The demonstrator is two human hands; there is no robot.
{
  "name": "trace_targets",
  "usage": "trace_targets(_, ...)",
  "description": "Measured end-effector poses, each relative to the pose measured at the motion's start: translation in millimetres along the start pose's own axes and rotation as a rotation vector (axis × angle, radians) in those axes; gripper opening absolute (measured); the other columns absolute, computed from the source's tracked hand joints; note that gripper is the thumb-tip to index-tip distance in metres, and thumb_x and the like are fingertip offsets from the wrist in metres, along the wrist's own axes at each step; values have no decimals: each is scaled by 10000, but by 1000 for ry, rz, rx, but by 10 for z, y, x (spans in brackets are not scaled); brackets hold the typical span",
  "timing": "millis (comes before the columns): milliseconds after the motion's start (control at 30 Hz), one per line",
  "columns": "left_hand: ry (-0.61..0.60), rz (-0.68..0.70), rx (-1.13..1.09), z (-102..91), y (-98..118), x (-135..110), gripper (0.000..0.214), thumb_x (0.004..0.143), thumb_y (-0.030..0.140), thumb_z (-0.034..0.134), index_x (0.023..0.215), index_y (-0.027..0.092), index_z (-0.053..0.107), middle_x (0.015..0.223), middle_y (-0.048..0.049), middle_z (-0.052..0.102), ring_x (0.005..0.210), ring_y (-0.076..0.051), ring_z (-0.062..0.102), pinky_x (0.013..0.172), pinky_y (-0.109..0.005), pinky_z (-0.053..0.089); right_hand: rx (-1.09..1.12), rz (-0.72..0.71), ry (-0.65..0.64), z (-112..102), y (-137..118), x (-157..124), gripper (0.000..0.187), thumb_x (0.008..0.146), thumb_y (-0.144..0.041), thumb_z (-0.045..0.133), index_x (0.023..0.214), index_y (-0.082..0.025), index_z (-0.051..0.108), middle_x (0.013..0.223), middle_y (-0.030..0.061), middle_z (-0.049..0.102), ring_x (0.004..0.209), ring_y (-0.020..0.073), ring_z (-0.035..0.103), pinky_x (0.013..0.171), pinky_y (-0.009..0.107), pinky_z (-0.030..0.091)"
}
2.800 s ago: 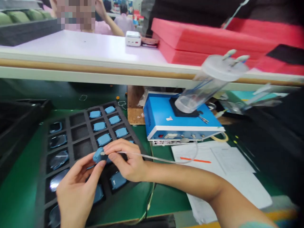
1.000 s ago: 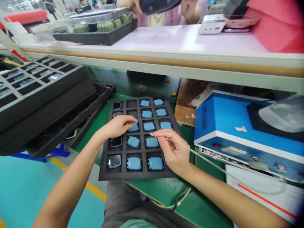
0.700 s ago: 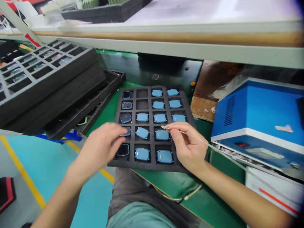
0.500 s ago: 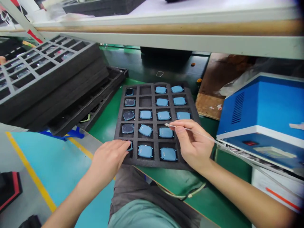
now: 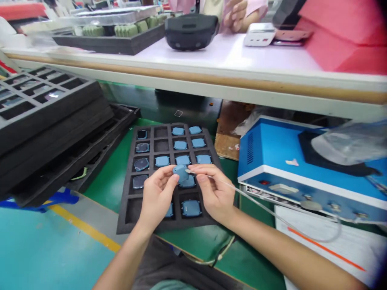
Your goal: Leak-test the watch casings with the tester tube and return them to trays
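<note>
Blue case held in my left grip; my right grip pinches a thin tube (tip at the case).

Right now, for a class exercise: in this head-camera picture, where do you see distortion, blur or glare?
In the head view, the long white shelf edge bows, as a wide-angle lens would bend it; the pink foam at the upper right looks soft; the clear plastic at the right edge is hazy; a bright glint sits on a clear piece in the left foam tray.
</note>
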State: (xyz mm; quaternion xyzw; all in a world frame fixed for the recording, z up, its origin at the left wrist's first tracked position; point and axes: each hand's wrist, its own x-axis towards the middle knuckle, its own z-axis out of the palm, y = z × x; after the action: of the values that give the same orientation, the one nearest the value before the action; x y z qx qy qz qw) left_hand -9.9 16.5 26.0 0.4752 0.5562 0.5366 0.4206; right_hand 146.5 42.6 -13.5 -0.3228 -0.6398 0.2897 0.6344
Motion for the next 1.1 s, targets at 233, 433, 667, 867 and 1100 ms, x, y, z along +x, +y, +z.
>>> trace_targets(233,41,-28,-69,12,-42,-59,282,839,335,810,1042,148,752,1014,-110,827,932,-239,798,889,-362,657,-4,-1,-31,-1,-44,40,160,1016,-156,595,1037,-242,729,1032,75,802,1023,231,783,887,401,656)
trace_targets(433,60,-3,-63,44,-46,-81,219,847,274,798,1032,160,769,1019,-92,832,932,-238,808,879,-338,665,-3,-5,-47,-4,-57,34,155,1013,-161,604,1043,-246,730,1009,75,805,1034,247,788,914,432,656)
trace_targets(667,53,32,-69,44,-60,-92,176,863,220,787,1033,176,777,1006,-53,837,904,-186,806,842,-250,656,3,-9,-43,-2,-52,31,169,1010,-149,603,1040,-245,739,1011,76,801,1029,243,786,922,431,655)
trace_targets(867,47,27,-50,44,-66,-92,180,872,233,779,1042,173,780,1014,-64,834,906,-203,804,843,-278,662,-7,-13,-44,0,-46,32,162,1014,-161,600,1040,-245,737,993,75,804,1019,251,789,911,445,658)
trace_targets(1100,50,30,-60,39,-79,-98,183,869,225,784,1047,180,783,1011,-58,834,901,-197,804,838,-270,662,-8,-7,-48,-3,-42,26,166,1013,-158,599,1044,-248,735,1001,76,801,1020,249,788,910,440,659)
